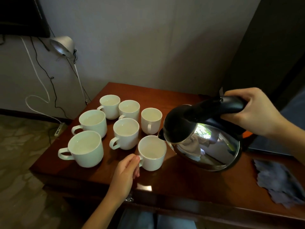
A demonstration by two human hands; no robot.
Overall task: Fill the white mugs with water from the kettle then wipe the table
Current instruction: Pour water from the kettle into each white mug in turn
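The right hand point(252, 113) was wrapped around the black handle of the kettle point(206, 146). It held the kettle in the air, tilted, with the spout just over the rim of the nearest mug point(152, 152). The left hand point(125, 172) pinched that mug's handle between thumb and curled fingers. The mug stood upright on the table point(181, 187), between the 2 hands. Whether water was running from the spout could not be told.

The 6 other mugs point(126, 133) stood upright in a close cluster on the table beyond the left hand, farther from the person. The closest of them was just beside the pinched mug. Several of them seemed to hold water, though the levels were hard to judge.

A crumpled grey-blue cloth point(279, 180) lay on the table nearer the person than the right hand, under the right forearm and apart from the kettle. Far beyond the left hand, a silver lamp point(63, 45) hung by the wall. A white power strip point(59, 128) lay on the floor beside the table's far edge.
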